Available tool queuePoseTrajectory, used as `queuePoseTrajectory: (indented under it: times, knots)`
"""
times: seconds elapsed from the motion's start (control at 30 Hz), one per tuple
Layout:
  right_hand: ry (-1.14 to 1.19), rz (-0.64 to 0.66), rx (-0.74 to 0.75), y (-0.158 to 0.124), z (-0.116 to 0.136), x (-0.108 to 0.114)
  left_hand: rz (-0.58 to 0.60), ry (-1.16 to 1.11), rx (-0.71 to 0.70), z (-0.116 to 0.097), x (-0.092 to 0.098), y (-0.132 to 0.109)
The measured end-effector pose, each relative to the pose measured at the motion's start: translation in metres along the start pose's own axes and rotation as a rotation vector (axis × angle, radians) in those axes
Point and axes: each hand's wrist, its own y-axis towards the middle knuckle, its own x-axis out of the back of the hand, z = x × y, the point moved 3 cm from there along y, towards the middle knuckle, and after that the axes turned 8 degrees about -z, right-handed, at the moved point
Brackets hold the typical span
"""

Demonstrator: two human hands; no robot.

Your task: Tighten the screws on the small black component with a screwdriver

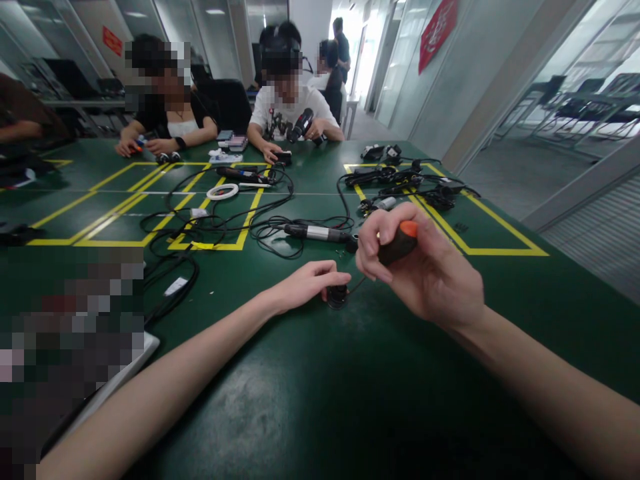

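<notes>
My right hand is wrapped round the black and orange handle of a screwdriver. The tool's thin shaft slants down to the left, towards a small black round part on the green table. My left hand grips that part from above and behind, its fingers closed on it. Whether the screwdriver's tip touches the part I cannot tell. Just beyond my hands lies a black and silver cylindrical tool with a cable, and a few tiny bits, perhaps screws, lie near its right end.
Looped black cables spread over the left middle of the green table. A white ring of tape lies farther back. Black devices and cables are heaped at the right. Two people sit across the table, handling objects. A blurred-out item is at left.
</notes>
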Motion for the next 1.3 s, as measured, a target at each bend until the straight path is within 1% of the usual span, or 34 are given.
queuePoseTrajectory:
  times: [0.17, 0.33, 0.43, 0.57, 0.67, 0.77, 0.93, 1.3]
  knots:
    - [0.016, -0.01, -0.059, 0.0003, 0.0015, -0.0013, 0.019, -0.01, 0.011, -0.0006, 0.0001, -0.001]
    - [0.02, -0.046, -0.037, -0.0005, 0.0004, -0.0024, 0.012, -0.004, 0.018, -0.0008, 0.0002, -0.001]
    - [-0.004, -0.029, -0.023, -0.0006, 0.0007, -0.0036, 0.02, -0.012, 0.013, 0.0003, 0.0004, -0.0005]
    - [-0.039, -0.012, -0.059, -0.0003, 0.0013, -0.0044, 0.008, -0.003, 0.004, 0.0026, 0.0016, 0.0001]
    - [-0.024, -0.006, -0.074, -0.001, 0.0011, -0.0045, 0.013, 0.007, -0.006, 0.0023, 0.0017, -0.0002]
    - [0.01, 0.009, -0.055, -0.0022, 0.0006, -0.0048, 0.024, 0.016, -0.011, 0.001, 0.0015, -0.0009]
    - [-0.013, 0.007, -0.046, -0.003, 0.0013, -0.0045, 0.008, 0.016, -0.012, 0.0007, 0.0016, -0.0013]
    - [-0.035, 0.001, -0.062, -0.0021, -0.0002, -0.0031, 0.013, 0.012, -0.016, 0.001, 0.0017, -0.0014]
